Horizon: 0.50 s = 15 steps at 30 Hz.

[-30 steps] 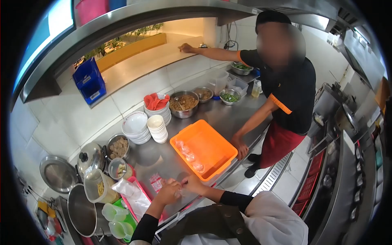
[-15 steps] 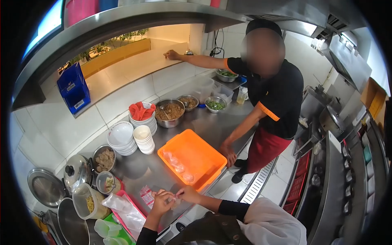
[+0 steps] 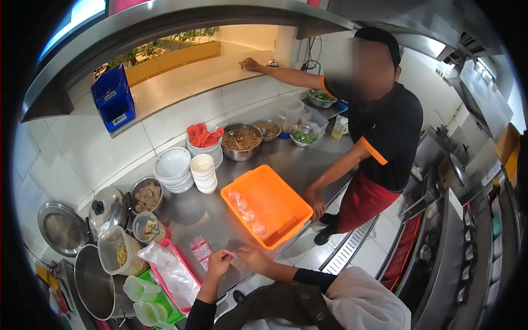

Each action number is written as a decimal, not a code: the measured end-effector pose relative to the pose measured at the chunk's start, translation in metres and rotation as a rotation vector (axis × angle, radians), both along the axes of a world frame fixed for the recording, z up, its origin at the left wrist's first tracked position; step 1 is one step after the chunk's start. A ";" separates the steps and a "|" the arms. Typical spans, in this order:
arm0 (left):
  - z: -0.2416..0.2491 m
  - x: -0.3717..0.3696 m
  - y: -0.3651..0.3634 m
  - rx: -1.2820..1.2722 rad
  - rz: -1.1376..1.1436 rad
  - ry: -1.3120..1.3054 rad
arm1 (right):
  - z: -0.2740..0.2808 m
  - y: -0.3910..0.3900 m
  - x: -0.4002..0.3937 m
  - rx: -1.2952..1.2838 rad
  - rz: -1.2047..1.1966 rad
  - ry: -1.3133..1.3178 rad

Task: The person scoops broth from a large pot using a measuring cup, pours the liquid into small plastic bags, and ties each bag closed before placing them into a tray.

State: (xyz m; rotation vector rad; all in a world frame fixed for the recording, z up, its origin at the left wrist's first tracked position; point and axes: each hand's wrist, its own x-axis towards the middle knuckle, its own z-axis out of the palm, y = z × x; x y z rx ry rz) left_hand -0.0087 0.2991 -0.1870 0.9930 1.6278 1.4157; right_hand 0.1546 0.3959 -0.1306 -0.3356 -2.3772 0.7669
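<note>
My left hand (image 3: 219, 263) and my right hand (image 3: 255, 259) are close together over the counter's near edge. Both pinch a small clear plastic bag (image 3: 238, 264), which hangs between them; its contents are hard to make out. Just beyond my left hand lies a red-and-white printed packet (image 3: 201, 248). Past my right hand sits an orange tray (image 3: 289, 212), with several small clear plastic bundles (image 3: 248, 215) along its left side. Left of my left hand, a pink tray (image 3: 185, 258) holds a stack of clear plastic bags (image 3: 172, 275).
Across the steel counter (image 3: 206, 220) stand white bowls (image 3: 172, 168), a cup stack (image 3: 204, 173) and a bowl of minced food (image 3: 242, 140). Green jugs (image 3: 144, 289) and a large pot (image 3: 94, 283) are at left. A co-worker (image 3: 379, 121) leans on the counter at right.
My left fingers, raised and spread around the bag's top before, are now pinched in close to my right hand. The whole view has shifted slightly; the co-worker's head has turned.
</note>
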 end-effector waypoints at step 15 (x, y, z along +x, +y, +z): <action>0.024 0.030 0.005 -0.002 0.357 0.638 | 0.010 -0.011 -0.016 -0.462 -0.209 0.073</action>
